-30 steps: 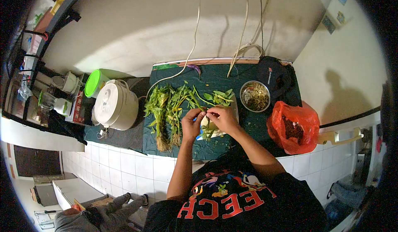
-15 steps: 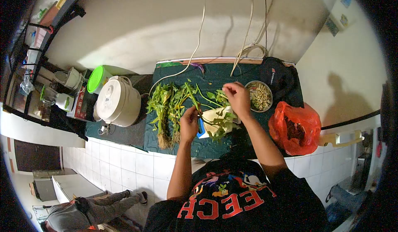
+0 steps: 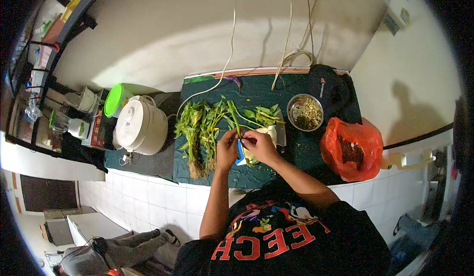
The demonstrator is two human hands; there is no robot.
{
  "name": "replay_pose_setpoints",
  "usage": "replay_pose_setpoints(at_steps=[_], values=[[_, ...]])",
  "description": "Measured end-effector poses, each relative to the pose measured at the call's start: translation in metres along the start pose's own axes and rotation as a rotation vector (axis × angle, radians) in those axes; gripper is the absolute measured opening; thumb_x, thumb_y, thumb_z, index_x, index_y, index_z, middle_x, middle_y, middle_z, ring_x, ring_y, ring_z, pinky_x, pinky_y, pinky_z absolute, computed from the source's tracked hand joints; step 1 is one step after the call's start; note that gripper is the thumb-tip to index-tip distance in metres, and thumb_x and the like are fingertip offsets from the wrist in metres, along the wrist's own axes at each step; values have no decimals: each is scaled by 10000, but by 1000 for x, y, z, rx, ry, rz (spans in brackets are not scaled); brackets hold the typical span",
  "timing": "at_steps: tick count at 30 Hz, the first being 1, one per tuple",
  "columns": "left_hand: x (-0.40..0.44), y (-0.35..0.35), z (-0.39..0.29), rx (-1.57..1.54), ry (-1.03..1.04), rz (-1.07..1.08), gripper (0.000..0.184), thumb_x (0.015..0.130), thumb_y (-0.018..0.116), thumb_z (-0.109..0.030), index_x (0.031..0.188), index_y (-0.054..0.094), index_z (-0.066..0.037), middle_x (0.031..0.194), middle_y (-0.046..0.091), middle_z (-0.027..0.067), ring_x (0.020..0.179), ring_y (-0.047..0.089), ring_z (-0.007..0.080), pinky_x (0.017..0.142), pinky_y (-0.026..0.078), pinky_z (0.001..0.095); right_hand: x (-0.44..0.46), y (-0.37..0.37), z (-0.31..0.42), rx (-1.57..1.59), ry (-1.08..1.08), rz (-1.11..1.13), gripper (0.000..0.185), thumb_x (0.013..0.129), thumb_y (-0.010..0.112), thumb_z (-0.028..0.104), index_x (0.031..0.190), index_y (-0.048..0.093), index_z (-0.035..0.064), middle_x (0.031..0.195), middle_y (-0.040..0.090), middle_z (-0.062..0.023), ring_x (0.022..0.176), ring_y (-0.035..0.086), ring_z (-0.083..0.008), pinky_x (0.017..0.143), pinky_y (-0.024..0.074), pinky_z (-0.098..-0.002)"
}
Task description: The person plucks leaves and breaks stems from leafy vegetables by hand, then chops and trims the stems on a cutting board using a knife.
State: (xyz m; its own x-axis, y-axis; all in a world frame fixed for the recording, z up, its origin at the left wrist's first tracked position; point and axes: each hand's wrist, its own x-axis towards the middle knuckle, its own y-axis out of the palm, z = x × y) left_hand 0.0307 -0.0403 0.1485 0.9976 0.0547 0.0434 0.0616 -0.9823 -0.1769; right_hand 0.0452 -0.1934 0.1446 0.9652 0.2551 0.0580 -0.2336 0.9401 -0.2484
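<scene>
My left hand is closed around a green stem that points up toward the back of the table. Right beside it, my right hand pinches at the same stem's lower end. Under and behind my hands lie a pale packet with a blue edge and loose leafy sprigs. Bunches of leafy greens with roots lie to the left of my hands. A metal bowl of small chopped pieces stands to the right.
An open red plastic bag sits at the right edge. A white rice cooker and a green-lidded tub stand left. Cables hang over the dark tablecloth. Another person is at the lower left.
My right hand went out toward the bowl half a second ago and has come back beside my left hand. The other person has shifted slightly.
</scene>
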Motion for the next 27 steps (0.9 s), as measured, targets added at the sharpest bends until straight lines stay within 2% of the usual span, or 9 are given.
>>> replay_pose_setpoints(at_steps=[3, 8, 11, 12, 15, 16, 18, 23, 27], values=[[-7, 4, -9, -23, -118, 17, 232, 986, 508, -53, 1179, 623, 7, 1049, 662, 89, 978, 608, 142, 846, 487, 279, -5, -2, -5, 8, -10, -36, 155, 857, 690, 64, 988, 683, -18, 880, 719, -107, 779, 691, -160, 697, 541, -299], [-14, 5, 9, 9, -58, -61, 281, 878, 714, -100, 1103, 635, 49, 915, 686, 83, 815, 635, 137, 749, 510, 269, -11, -3, -20, 36, -20, -45, 151, 853, 683, 67, 986, 693, -4, 848, 721, -106, 749, 691, -157, 692, 539, -300], [-18, 5, 5, 86, -47, -63, 258, 871, 719, -111, 1083, 664, 24, 917, 689, 71, 810, 627, 121, 726, 505, 263, -15, -5, -19, -27, -11, -28, 140, 860, 668, 60, 982, 695, -2, 843, 720, -109, 749, 692, -158, 691, 538, -298], [-20, 7, -23, 258, -87, -41, 215, 864, 711, -92, 1055, 689, 7, 877, 694, 76, 787, 628, 109, 695, 506, 262, -15, -5, -18, -25, -13, -24, 140, 860, 668, 60, 982, 695, -2, 843, 720, -109, 749, 692, -158, 691, 538, -298], [-20, 8, -2, 257, -53, -48, 216, 870, 694, -87, 1070, 695, -8, 869, 703, 87, 772, 627, 106, 680, 509, 270, -14, -7, -17, -58, 50, 21, 133, 859, 654, 56, 973, 696, 2, 837, 719, -113, 733, 689, -158, 678, 534, -299], [-21, 7, -2, 269, -56, -38, 245, 859, 664, -24, 1102, 675, 0, 915, 699, 134, 807, 671, 185, 731, 509, 295, -14, -7, -22, -105, 49, 61, 128, 857, 646, 53, 965, 695, 4, 841, 717, -119, 730, 690, -170, 670, 531, -304], [-20, 5, -2, 289, -16, -54, 236, 867, 652, -25, 1101, 675, 1, 928, 698, 143, 819, 674, 191, 737, 510, 295, -12, -10, -32, -153, 47, 99, 124, 856, 637, 51, 956, 694, 7, 844, 714, -125, 727, 690, -182, 661, 528, -308], [-14, -9, -4, 301, 79, -56, 231, 899, 600, -9, 1120, 667, 9, 979, 703, 152, 867, 676, 179, 772, 510, 296, 22, -41, -5, -291, -322, -336, 157, 888, 610, 59, 1029, 670, 24, 899, 687, -138, 771, 672, -247, 686, 520, -339], [-13, -10, -9, 196, -23, -29, 275, 932, 559, -4, 1198, 629, 9, 1043, 706, 128, 917, 657, 141, 809, 503, 286, 50, -64, 23, -290, -349, -363, 182, 900, 613, 81, 1070, 658, 31, 950, 684, -141, 818, 675, -260, 712, 524, -349]])
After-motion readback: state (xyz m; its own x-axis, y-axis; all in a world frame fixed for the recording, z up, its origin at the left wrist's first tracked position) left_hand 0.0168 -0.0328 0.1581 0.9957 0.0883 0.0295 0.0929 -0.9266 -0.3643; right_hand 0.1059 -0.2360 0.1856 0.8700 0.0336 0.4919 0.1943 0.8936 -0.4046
